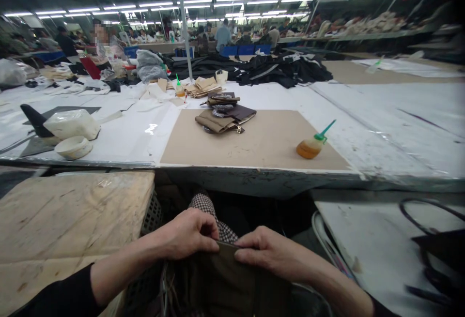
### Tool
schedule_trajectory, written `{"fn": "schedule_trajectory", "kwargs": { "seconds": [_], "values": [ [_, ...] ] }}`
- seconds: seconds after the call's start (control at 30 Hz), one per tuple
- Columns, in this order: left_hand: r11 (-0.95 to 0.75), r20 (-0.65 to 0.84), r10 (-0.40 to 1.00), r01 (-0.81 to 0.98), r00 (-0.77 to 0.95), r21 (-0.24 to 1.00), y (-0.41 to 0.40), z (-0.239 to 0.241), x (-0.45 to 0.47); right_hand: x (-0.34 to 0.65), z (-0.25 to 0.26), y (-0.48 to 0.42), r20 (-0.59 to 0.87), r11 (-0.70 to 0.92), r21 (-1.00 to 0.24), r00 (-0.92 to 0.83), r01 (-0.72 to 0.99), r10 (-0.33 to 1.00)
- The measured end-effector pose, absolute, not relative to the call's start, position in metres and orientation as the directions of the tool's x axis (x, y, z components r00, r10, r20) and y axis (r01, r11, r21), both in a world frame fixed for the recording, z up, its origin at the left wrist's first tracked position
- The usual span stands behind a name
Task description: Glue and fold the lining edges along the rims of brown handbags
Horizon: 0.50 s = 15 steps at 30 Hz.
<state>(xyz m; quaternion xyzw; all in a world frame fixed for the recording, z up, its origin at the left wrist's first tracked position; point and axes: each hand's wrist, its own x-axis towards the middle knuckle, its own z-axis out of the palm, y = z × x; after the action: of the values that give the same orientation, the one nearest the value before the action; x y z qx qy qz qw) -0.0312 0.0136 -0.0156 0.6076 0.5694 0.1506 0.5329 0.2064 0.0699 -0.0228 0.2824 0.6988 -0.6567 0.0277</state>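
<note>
A dark olive-brown fabric piece (232,278), perhaps part of a bag, hangs over my lap. My left hand (192,232) pinches its upper edge between thumb and fingers. A short way to the right, my right hand (263,249) pinches the same edge, so a small stretch of it shows between the two thumbs. The lower part of the piece is dark and hard to make out. Beyond my hands, on the table, a stack of folded brown pieces (221,118) with a metal zipper pull lies on a tan board (269,135).
A squeeze bottle of amber liquid (308,147) leans on the board's right. At left stand a white bowl (73,147) and a cut plastic container (72,123). A paper-covered surface (72,210) flanks me on the left, a white one (381,239) on the right. Dark fabric (283,67) is heaped behind.
</note>
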Motion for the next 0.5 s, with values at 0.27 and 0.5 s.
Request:
{"fn": "schedule_trajectory", "kwargs": {
  "seconds": [0.27, 0.5],
  "values": [
    [0.198, -0.344, 0.889, 0.424, 0.302, 0.884, 0.006, -0.021, -0.054, 0.147, -0.019, 0.080, -0.334, 0.363, -0.832, -0.902, 0.419, 0.275],
    [0.335, -0.556, 0.767, 0.540, 0.320, 0.773, -0.011, -0.012, -0.102, 0.157, -0.013, 0.088, -0.377, 0.260, -0.859, -0.889, 0.441, 0.260]
  ]
}}
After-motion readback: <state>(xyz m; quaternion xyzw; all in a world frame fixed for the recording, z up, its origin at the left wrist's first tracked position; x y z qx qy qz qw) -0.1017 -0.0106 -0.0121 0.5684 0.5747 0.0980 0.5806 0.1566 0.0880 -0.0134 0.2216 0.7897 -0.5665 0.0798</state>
